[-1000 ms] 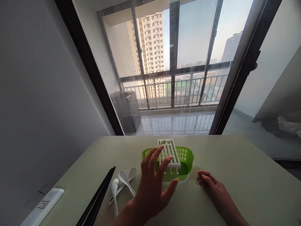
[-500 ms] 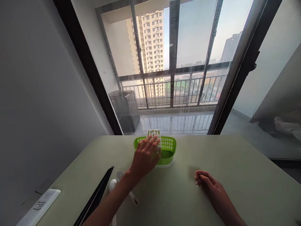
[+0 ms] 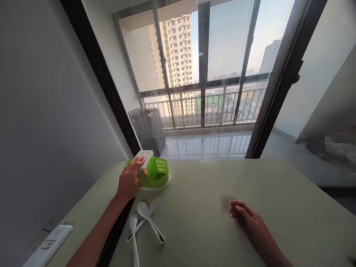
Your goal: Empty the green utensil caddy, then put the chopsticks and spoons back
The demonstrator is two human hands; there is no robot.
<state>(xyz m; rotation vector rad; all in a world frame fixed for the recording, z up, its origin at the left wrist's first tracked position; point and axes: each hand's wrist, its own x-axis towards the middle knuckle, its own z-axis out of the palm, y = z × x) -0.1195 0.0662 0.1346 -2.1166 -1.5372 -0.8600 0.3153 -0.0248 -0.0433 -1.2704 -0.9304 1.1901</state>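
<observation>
My left hand [image 3: 129, 181] grips the raised white top of a green utensil holder [image 3: 160, 181] near the table's far left edge. The holder has openwork sides and a white base, and my hand and wrist cover its left part. My right hand [image 3: 247, 218] rests on the table at the right, fingers curled in against the thumb, with nothing visible in them. Three white spoons lie below the holder: one spoon [image 3: 143, 210] crosses over another spoon [image 3: 155, 205], and a third spoon [image 3: 133, 222] points toward me. Black chopsticks [image 3: 118, 226] are partly hidden by my left forearm.
A white power strip [image 3: 51, 243] lies along the left edge of the pale green table [image 3: 200, 230]. Beyond the far edge stands a glass door with a dark frame [image 3: 267, 115]. A dark appliance [image 3: 148, 129] is on the balcony behind it.
My left hand has moved the utensil holder leftward across the table, turning it somewhat. The crossed spoons now show clear of my forearm, which covers more of the chopsticks. My right hand stays put.
</observation>
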